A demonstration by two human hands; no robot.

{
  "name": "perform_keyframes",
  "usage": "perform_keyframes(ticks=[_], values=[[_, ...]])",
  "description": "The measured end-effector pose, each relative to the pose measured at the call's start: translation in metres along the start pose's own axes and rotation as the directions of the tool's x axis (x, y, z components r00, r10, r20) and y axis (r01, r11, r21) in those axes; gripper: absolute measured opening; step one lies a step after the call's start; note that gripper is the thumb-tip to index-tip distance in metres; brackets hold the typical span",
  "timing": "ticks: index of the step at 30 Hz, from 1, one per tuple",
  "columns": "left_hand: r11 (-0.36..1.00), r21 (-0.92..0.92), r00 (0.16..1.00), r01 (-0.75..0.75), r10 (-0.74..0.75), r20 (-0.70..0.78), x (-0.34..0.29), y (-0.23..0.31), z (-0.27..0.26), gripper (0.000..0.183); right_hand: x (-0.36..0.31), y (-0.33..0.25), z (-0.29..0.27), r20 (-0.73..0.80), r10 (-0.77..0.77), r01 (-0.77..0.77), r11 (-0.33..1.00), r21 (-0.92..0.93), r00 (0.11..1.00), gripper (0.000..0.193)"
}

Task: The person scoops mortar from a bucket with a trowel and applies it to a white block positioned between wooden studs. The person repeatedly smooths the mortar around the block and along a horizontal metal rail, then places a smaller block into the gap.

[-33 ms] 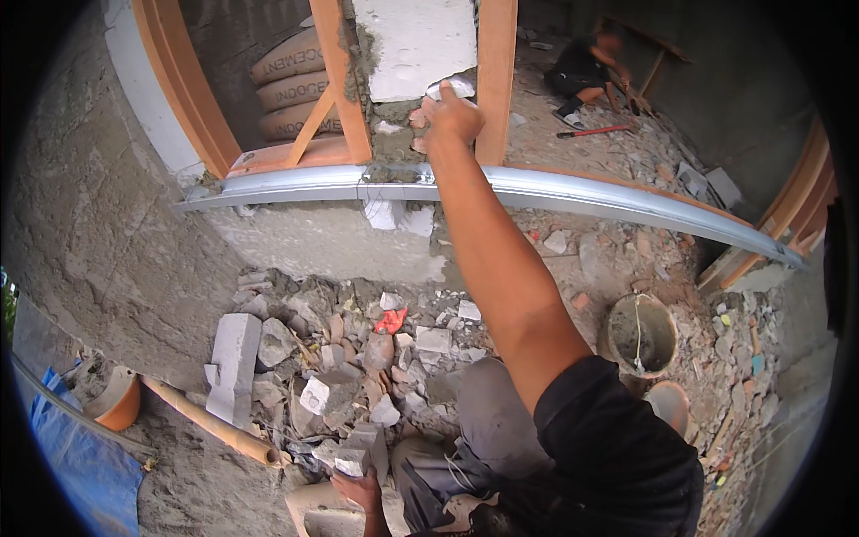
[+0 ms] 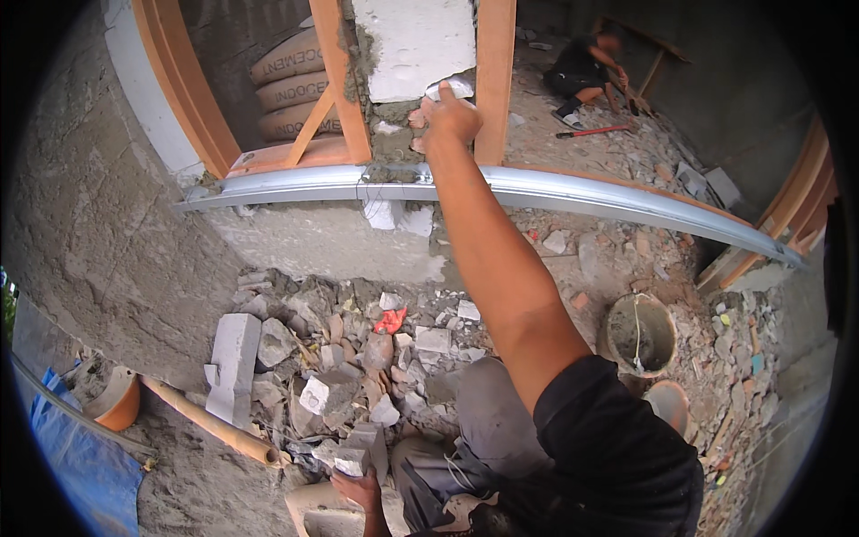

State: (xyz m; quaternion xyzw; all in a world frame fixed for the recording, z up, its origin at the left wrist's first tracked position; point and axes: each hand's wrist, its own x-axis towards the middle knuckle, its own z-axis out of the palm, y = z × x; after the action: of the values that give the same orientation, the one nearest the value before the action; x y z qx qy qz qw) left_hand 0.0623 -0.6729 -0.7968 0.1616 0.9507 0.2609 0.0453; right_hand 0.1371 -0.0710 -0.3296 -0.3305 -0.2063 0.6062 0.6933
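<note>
My right arm reaches up to the wall. There my right hand [image 2: 450,121] has its fingers curled against a broken white block piece [image 2: 458,87], just under a large white wall block [image 2: 413,49]. Wet grey mortar [image 2: 391,114] lies below and left of those fingers. Low in the view, my left hand [image 2: 361,490] grips a small pale block piece [image 2: 352,461], its fingers partly hidden. Wooden frame posts [image 2: 495,85] flank the wall block. A long silvery metal channel [image 2: 555,188] runs across beneath my right hand.
Rubble [image 2: 358,349] and a long grey block [image 2: 234,362] cover the ground before me. A bamboo pole [image 2: 210,421] lies left; a bucket [image 2: 642,334] stands right. Stacked sacks [image 2: 295,89] sit behind the frame. A person [image 2: 586,72] crouches beyond, near a red-handled tool [image 2: 593,132].
</note>
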Motion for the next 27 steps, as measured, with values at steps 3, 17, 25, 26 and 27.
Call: perform_keyframes(ticks=[3,17,25,26,27], values=[[1.0,0.015,1.0,-0.003,0.003,-0.008,0.0,0.0,0.001,0.105,0.001,0.008,-0.002,0.003,-0.049,0.049,0.996,0.078,0.999,0.034],[1.0,0.0,0.999,0.031,-0.031,-0.008,-0.002,0.003,0.003,0.102,0.006,0.009,-0.001,-0.004,0.04,-0.039,0.98,0.196,0.999,0.041],[1.0,0.002,0.999,-0.003,0.003,-0.035,-0.003,0.004,0.0,0.099,0.017,0.012,-0.005,0.175,0.12,-0.157,0.964,0.215,0.977,0.062],[1.0,0.0,1.0,0.004,-0.004,-0.027,-0.003,0.005,-0.001,0.1,0.018,0.012,-0.005,0.197,0.098,-0.145,0.961,0.237,0.975,0.062],[1.0,-0.002,1.0,0.008,-0.008,-0.017,-0.002,0.006,-0.002,0.101,0.021,0.012,-0.008,0.214,0.093,-0.144,0.96,0.238,0.972,0.061]])
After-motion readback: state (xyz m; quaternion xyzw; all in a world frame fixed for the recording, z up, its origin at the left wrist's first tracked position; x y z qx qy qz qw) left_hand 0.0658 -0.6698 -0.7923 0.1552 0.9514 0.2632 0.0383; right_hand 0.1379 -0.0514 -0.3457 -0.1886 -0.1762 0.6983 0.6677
